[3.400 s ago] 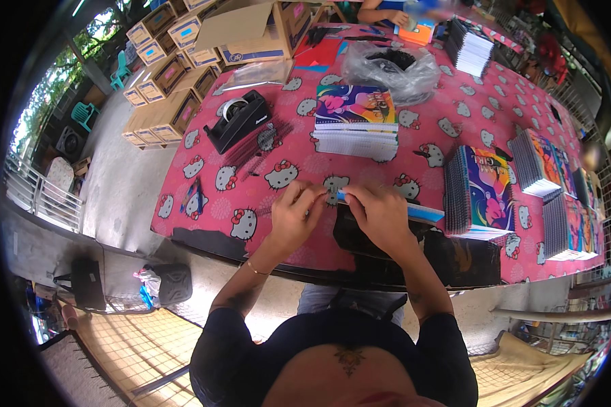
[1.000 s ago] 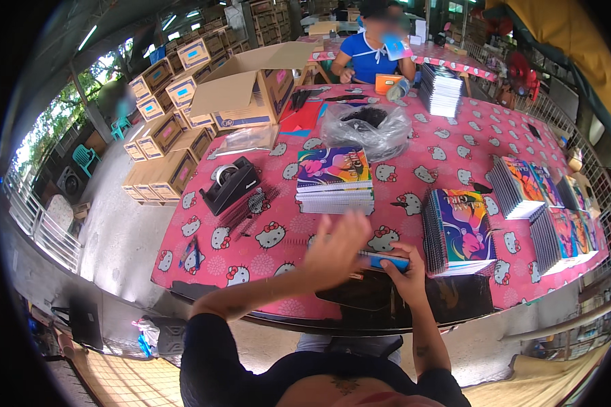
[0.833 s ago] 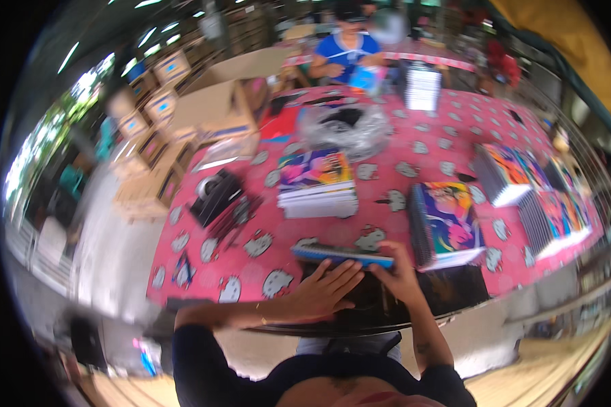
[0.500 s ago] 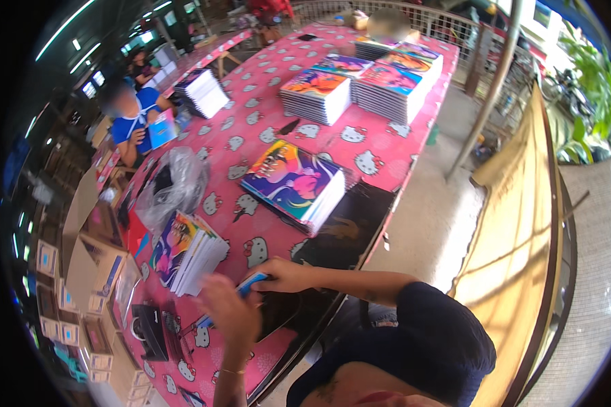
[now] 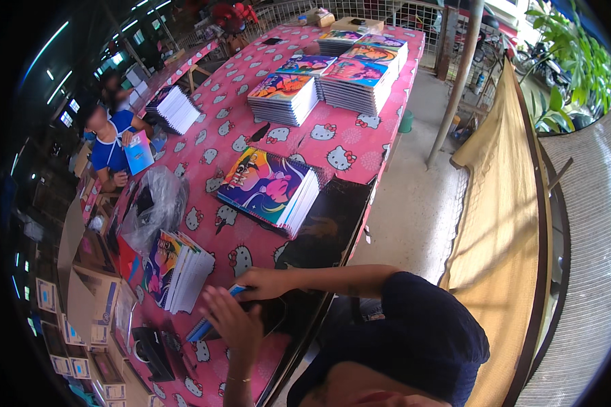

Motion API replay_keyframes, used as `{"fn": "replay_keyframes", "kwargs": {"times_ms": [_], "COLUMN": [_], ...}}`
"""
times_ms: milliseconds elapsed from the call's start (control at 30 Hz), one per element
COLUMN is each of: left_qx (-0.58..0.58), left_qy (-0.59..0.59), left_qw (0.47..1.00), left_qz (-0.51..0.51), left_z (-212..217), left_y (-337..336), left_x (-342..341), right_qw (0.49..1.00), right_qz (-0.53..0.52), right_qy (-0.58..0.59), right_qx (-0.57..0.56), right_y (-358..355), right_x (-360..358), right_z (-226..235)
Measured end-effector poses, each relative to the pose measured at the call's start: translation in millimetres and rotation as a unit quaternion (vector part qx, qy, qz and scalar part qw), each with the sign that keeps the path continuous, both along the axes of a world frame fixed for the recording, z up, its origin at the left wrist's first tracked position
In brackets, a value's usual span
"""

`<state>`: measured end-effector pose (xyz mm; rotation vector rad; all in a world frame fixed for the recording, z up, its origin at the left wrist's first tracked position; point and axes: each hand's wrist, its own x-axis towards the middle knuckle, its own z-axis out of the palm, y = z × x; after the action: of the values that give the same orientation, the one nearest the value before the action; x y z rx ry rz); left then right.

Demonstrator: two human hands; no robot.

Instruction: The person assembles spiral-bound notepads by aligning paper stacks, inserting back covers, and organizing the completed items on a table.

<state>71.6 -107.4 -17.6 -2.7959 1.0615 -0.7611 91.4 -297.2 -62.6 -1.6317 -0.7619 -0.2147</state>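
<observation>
Between my hands, on the near end of the table, is a blue-edged notebook, mostly hidden by them. My right hand grips its far end with bent fingers. Over its middle lies my left hand, fingers stretched and spread; whether the palm touches it cannot be made out. Just beyond, a small stack of spiral notebooks with colourful covers leans slightly, pages toward me. Farther off lies a thicker pile of spiral notebooks with a bright illustrated cover.
Several tall notebook stacks stand toward the far right of the pink cartoon-cat tablecloth. A clear plastic bag lies at the left, with a black tool nearer. A co-worker holds a blue notebook. Cardboard boxes line the left.
The whole view has shifted, so the table sits farther left. My left hand has lowered onto the blue-edged notebook and its fingers have spread; my right hand keeps its grip.
</observation>
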Motion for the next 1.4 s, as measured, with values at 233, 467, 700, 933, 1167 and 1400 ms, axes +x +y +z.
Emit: {"fn": "replay_keyframes", "kwargs": {"times_ms": [233, 467, 700, 933, 1167, 1400], "left_qx": [-0.016, -0.096, -0.228, -0.235, -0.196, -0.276], "left_qy": [0.006, 0.039, 0.108, 0.107, 0.063, -0.023], "left_qw": [0.996, 0.991, 0.962, 0.960, 0.978, 0.959], "left_qz": [-0.085, -0.082, -0.107, -0.106, -0.035, -0.057], "left_z": [-19.1, 6.6, 41.1, 38.7, 52.5, 136.5], "left_y": [10.3, 1.4, 3.7, 5.7, 0.9, 4.7], "left_x": [-16.6, -23.0, 12.8, 14.9, -1.6, 18.3], "right_qw": [0.997, 0.991, 0.990, 0.984, 0.966, 0.924], "right_qz": [0.001, -0.137, -0.064, 0.053, -0.189, -0.376], "right_qy": [0.022, -0.006, 0.122, 0.164, -0.070, -0.045], "right_qx": [-0.073, 0.013, 0.032, -0.037, -0.160, -0.061], "right_y": [10.9, -10.3, -19.8, -33.1, -1.0, -77.2], "right_x": [6.1, -26.1, -16.1, 10.3, 4.6, -27.8], "right_z": [-2.5, 39.8, 45.4, 62.6, 59.2, 94.5]}}
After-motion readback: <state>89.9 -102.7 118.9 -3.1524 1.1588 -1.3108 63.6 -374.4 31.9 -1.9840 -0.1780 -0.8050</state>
